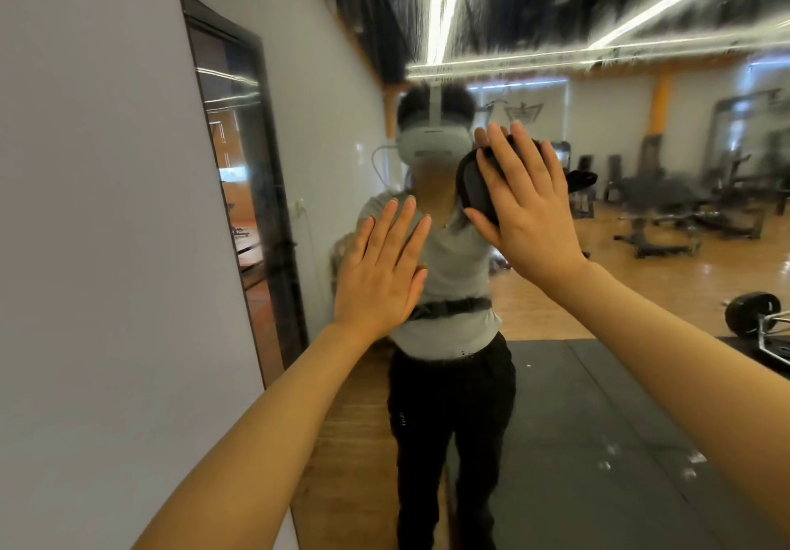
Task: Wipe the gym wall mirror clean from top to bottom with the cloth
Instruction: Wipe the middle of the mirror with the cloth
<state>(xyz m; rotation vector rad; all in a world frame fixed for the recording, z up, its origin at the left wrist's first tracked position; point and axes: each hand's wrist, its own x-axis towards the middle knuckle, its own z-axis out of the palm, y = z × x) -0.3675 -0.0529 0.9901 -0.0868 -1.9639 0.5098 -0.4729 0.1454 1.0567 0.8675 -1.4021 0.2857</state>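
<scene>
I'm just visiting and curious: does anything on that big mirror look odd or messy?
Yes. The upper part of the large gym wall mirror is covered in whitish streaks and smears, blurring the reflected ceiling lights. Lower down, the right hand presses a dark cloth against the glass.

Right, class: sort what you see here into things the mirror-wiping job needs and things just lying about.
Needed: mirror, dark cloth, right hand pressing it flat, left hand flat on the glass.

Lying about: barbell, floor mat, gym machines.
</scene>
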